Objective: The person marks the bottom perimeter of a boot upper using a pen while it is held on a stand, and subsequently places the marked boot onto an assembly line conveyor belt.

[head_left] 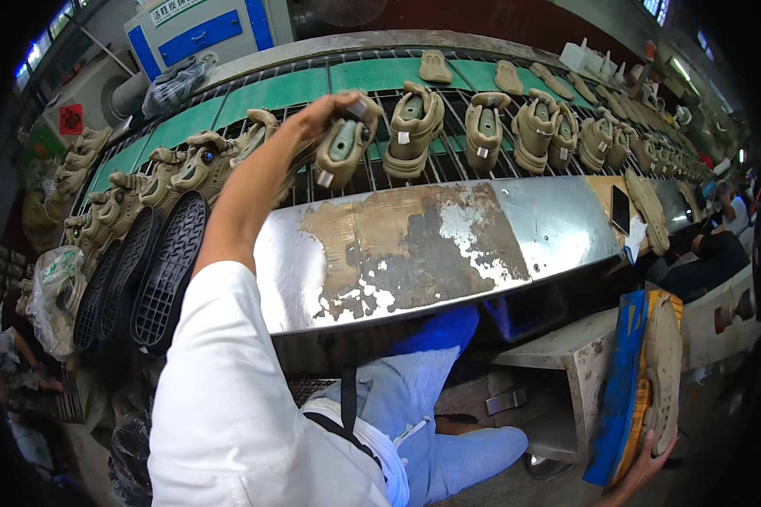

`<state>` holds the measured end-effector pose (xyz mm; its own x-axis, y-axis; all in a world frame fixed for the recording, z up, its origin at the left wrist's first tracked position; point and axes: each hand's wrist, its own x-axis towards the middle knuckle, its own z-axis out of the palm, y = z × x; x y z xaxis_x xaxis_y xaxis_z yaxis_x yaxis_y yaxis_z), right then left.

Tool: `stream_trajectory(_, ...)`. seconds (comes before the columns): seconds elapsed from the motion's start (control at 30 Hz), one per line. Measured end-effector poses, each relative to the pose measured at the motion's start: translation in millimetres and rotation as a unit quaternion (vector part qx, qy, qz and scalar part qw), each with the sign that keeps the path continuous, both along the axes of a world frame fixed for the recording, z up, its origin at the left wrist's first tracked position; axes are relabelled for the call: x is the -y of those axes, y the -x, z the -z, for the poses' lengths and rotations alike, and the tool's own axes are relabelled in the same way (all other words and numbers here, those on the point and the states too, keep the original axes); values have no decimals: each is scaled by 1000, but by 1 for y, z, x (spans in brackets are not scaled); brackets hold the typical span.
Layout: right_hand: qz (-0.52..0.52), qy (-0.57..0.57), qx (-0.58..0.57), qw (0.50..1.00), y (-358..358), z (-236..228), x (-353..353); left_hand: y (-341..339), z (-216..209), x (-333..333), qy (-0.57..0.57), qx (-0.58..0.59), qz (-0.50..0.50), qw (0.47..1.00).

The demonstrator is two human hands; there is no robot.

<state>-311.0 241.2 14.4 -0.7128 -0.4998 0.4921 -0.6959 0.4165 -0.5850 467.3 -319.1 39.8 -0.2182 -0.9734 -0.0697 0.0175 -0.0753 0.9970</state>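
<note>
My left hand (325,111) is stretched out over the rack, its fingers closed at the tongue end of a beige shoe (343,145). That shoe tilts on the bars, with a grey-green insert showing in its opening. Down at the lower right, my right hand (645,463) grips the lower end of a beige shoe sole (666,372). The sole stands on end alongside a blue-painted wooden board (615,389); whether they touch is unclear. Beside the left hand's shoe stands another beige shoe (410,135).
A barred rack (368,173) carries rows of beige shoes and soles, with green sheets (279,93) behind. In front runs a worn metal ledge (397,245). Black soles (176,270) lean at left. A phone (620,209) lies on the ledge's right, near a loose sole (645,211).
</note>
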Motion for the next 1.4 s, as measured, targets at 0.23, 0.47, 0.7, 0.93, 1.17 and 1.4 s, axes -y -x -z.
stream_trajectory(0.23, -244, 82, 92, 962, -67, -38, 53, -47, 36, 52, 9, 49, 5, 999)
stream_trajectory(0.47, -483, 98, 214, 843, -254, -48, 213, 66, -57, -102, 268, 268, -48, 924)
stream_trajectory(0.7, -585, 65, 386, 711, -332, -6, 278, 59, -47, -224, -23, 56, 90, 994)
stream_trajectory(0.93, -539, 78, 266, 795, -314, -1, 277, 23, -71, -148, 35, -44, -136, 989)
stream_trajectory(1.17, -529, 38, 257, 808, -322, -8, 260, -113, -66, -34, 103, 89, -403, 905)
stream_trajectory(1.4, -516, 32, 279, 809, -294, 34, 238, -221, -63, -144, 59, 658, -191, 726)
